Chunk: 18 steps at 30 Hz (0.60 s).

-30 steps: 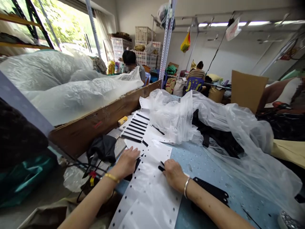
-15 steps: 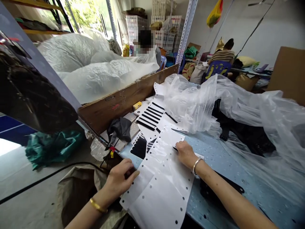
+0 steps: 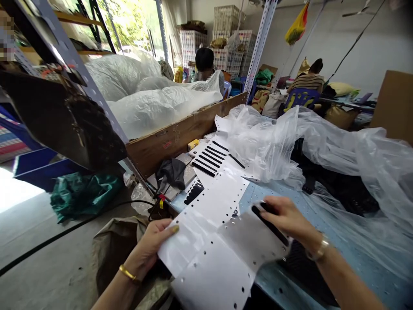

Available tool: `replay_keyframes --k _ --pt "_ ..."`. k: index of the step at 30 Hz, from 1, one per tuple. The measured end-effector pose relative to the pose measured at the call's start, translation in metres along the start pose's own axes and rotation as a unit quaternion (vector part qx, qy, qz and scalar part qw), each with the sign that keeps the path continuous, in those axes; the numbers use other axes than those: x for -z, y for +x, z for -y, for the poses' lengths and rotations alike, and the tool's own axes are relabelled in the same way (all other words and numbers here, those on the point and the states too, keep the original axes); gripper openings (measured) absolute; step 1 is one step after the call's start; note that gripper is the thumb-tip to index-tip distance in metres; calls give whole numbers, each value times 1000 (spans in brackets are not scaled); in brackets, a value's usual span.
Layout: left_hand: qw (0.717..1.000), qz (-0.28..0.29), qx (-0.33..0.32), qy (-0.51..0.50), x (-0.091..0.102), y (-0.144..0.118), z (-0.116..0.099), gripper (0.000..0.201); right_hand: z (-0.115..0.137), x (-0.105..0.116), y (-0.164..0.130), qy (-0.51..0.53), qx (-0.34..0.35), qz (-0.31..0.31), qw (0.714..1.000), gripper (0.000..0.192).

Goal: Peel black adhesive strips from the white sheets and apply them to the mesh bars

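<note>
Here we are at the blue perforated table (image 3: 290, 202), and the person has a long white backing sheet (image 3: 209, 241) with punched holes along its edges lifted off the near end of it. The left hand (image 3: 151, 247) has the sheet's near-left edge pinched, thumb on top and fingers curled underneath, a firm grip rather than a loose one. The right hand (image 3: 287, 219) is closed on the sheet's right flap, fingers folded over it, and they press on a thin black strip (image 3: 269, 226) that lies along that flap. How tight that hold is I cannot quite tell, but nothing is slack. As for progress, judging from how things lie: further up the table, more white sheets (image 3: 209, 157) carry a row of black strips (image 3: 206, 161) that are all in place, and a sheet with dark comb-shaped pieces (image 3: 193, 193) peeks out beneath. So a good deal looks unhandled, while the sheet in hand appears mostly bare apart from that one strip. A dark pile of pieces (image 3: 300, 275) sits under the right forearm. A big crumpled clear plastic bag (image 3: 322, 146) sprawls over black goods across the table's far side, and a wooden board (image 3: 180, 135) runs along the left. Two other people sit at work far at the back.
</note>
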<state>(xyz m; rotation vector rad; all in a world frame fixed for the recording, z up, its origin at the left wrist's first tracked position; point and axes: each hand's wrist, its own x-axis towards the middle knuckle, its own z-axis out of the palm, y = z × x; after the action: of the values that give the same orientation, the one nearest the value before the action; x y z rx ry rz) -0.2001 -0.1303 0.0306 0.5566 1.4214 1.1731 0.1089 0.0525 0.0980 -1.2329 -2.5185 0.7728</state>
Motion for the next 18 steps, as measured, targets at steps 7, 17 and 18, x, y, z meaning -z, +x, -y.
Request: replay_keyframes --k 7,17,18 --pt "999 -23 -20 -20 -3 18 -34 34 28 22 -59 202 15 14 979 26" --pt "951 57 -194 234 -23 -7 1 27 29 -40 -44 144 55 55 987 15" --pt "909 40 -286 302 -25 -10 5 27 30 -46 -45 137 62 63 987 15"
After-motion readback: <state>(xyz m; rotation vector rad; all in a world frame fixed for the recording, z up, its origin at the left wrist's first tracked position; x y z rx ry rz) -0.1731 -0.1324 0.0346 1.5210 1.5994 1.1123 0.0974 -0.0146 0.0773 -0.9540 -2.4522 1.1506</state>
